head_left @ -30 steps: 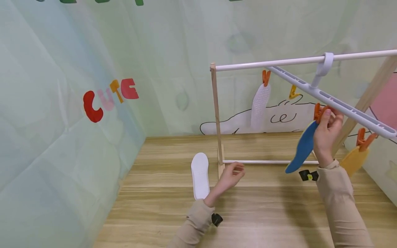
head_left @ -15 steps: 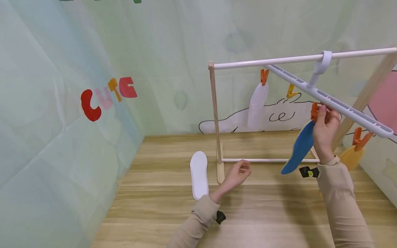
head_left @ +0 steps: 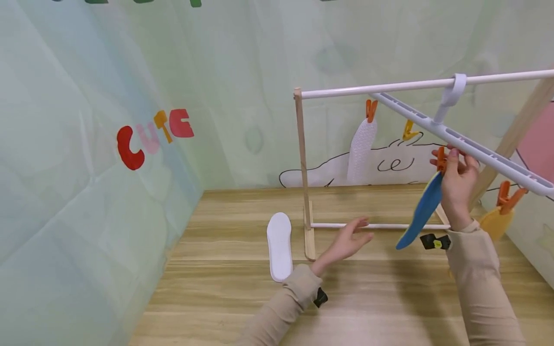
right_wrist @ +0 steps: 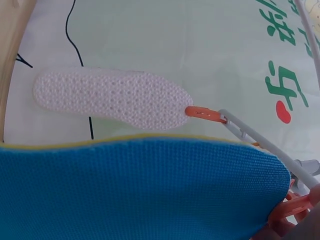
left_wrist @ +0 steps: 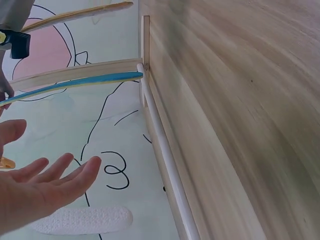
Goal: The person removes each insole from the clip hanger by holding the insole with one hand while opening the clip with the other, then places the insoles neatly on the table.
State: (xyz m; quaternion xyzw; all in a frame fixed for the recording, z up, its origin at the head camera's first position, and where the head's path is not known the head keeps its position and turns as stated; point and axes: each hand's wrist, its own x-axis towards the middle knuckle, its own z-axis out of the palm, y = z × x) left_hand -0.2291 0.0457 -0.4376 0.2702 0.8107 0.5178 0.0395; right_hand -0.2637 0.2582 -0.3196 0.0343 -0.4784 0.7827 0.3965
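In the head view, my right hand (head_left: 459, 185) is raised under the pale hanger (head_left: 472, 142), its thumb and fingers around an orange clothespin (head_left: 441, 158). A blue insole (head_left: 421, 209) with a yellow edge hangs from that clothespin, its lower end angled left. The right wrist view has the insole's woven blue face (right_wrist: 140, 190) close up, with fingers partly cut off by the frame. My left hand (head_left: 348, 239) is held below and left of the insole, fingers spread, touching nothing. The left wrist view catches its fingers (left_wrist: 55, 177) below the insole's thin edge (left_wrist: 95, 80).
A white insole (head_left: 280, 247) lies on the wooden table (head_left: 207, 298) beside the rack's left post (head_left: 303, 158). From the hanger also hang a white textured insole (head_left: 362, 149), a yellow clothespin (head_left: 408, 130) and a yellow-orange insole (head_left: 497, 222). The rack's low white bar (head_left: 389, 226) runs behind my left hand.
My left hand has moved right toward the blue insole, its fingers spreading. The blue insole has turned more edge-on, and my right fingertips now show left of the clothespin.
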